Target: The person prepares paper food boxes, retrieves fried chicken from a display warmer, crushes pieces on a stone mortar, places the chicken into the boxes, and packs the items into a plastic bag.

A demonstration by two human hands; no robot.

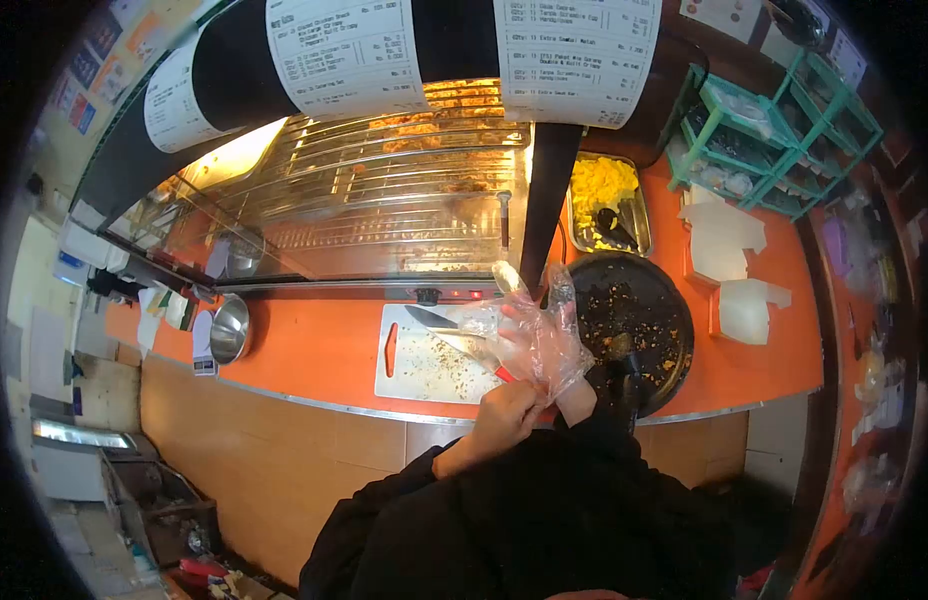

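My right hand [540,345] wears a loose clear plastic glove [562,290], its fingers spread above the counter between the cutting board and the round tray. At its wrist, my bare left hand [509,411] pinches the cuff of that glove. Beneath the gloved hand is a white cutting board [409,368] strewn with brown crumbs. A knife [427,319] lies across it, its blade tip pointing left and the rest partly covered by the glove. Something red, perhaps a handle, shows beside my left hand. Right of the glove sits a black round tray [666,300] with crumbs and a dark-handled utensil.
Behind stands a lit glass food warmer [384,235] with wire racks, order slips [579,60] hanging above. A metal pan [639,215] of yellow food, white takeaway boxes [746,310] and a green rack [744,110] are at right. A steel bowl [230,330] is left.
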